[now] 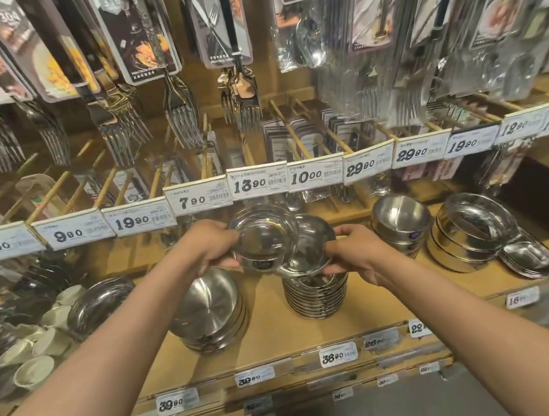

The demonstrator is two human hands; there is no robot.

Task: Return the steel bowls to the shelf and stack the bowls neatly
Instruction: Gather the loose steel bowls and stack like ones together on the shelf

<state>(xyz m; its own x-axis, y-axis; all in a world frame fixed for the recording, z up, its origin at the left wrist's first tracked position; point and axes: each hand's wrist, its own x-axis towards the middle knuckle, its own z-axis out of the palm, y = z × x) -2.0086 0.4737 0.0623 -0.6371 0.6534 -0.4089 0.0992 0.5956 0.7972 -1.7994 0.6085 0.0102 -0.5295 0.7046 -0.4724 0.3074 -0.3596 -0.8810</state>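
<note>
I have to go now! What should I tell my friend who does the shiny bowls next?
Left hand grips a shallow round steel bowl by its rim.
Right hand grips a second shallow steel bowl, just above the tall stack of steel bowls on the wooden shelf.
Done: stack built.
Left: set both held bowls on it, squarely.

Two steel bowls (264, 238) (312, 247) are held between two hands, left hand (209, 245) and right hand (357, 254). Below them two bowl stacks (209, 314) (316, 296) are seen; two more stacks (399, 227) (466, 235) are seen right of the right hand.
</note>
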